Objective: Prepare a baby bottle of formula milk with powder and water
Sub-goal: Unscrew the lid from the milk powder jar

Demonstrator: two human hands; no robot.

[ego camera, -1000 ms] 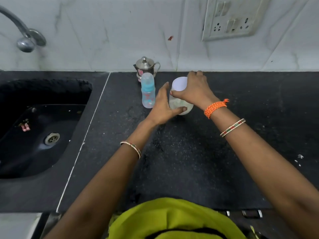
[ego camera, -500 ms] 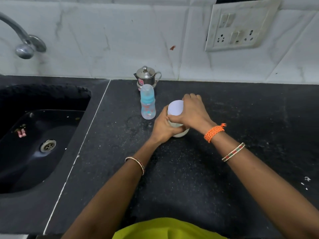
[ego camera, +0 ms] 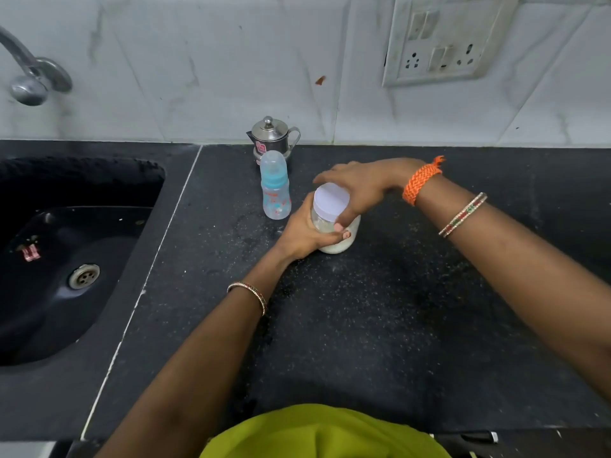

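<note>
A clear powder jar [ego camera: 337, 241] with white powder in its lower part stands on the black counter [ego camera: 363, 325]. My left hand [ego camera: 304, 233] wraps around the jar's body. My right hand [ego camera: 360, 186] grips the jar's white lid [ego camera: 330, 200] from the right, wrist turned. Just left of the jar stands the baby bottle [ego camera: 275, 190], clear with a blue collar and a clear cap on, upright and untouched. Behind the bottle, against the wall, sits a small steel pot [ego camera: 272, 137] with a lid and spout.
A black sink [ego camera: 66, 259] with a steel drain lies to the left, with a tap [ego camera: 29, 77] above it on the tiled wall. A switch and socket plate [ego camera: 443, 44] is on the wall at the upper right.
My left hand has closed fully around the jar. My right hand has rotated on the lid, the wrist swinging up and to the right. The jar now stands a little nearer to me.
</note>
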